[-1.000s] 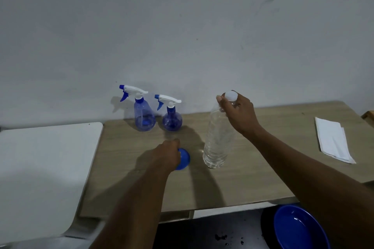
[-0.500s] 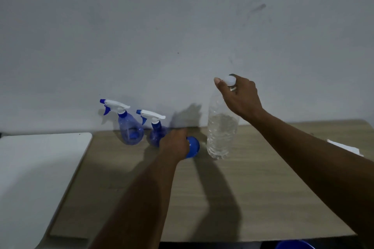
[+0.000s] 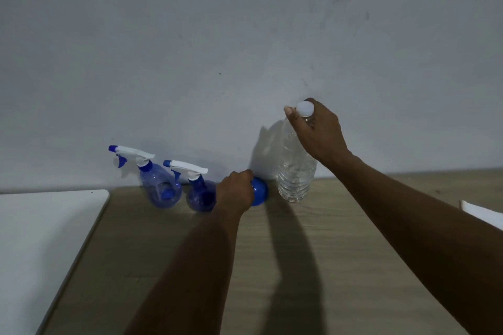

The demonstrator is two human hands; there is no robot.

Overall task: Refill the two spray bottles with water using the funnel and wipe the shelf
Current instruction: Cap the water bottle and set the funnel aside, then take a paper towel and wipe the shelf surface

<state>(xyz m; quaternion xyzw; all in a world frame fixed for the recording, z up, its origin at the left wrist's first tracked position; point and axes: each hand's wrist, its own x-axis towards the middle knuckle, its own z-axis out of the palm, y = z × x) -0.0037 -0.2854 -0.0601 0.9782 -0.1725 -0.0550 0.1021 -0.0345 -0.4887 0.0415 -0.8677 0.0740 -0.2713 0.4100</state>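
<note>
Two blue spray bottles with white triggers stand by the wall: the left one (image 3: 160, 187) and the right one (image 3: 200, 193), side by side. My left hand (image 3: 235, 190) grips a blue funnel (image 3: 260, 192) just right of the right spray bottle, low over the wooden shelf (image 3: 299, 266). A clear water bottle (image 3: 296, 168) with a white cap stands upright to the funnel's right. My right hand (image 3: 318, 130) holds it around the neck, below the cap.
A white tabletop (image 3: 40, 247) adjoins the shelf on the left. A white folded cloth (image 3: 481, 215) shows at the right edge. The grey wall (image 3: 245, 49) rises directly behind the bottles.
Both hands have moved toward the wall, carrying the funnel and the water bottle closer to the spray bottles. The view has tilted up; the blue bowl below the shelf has left view.
</note>
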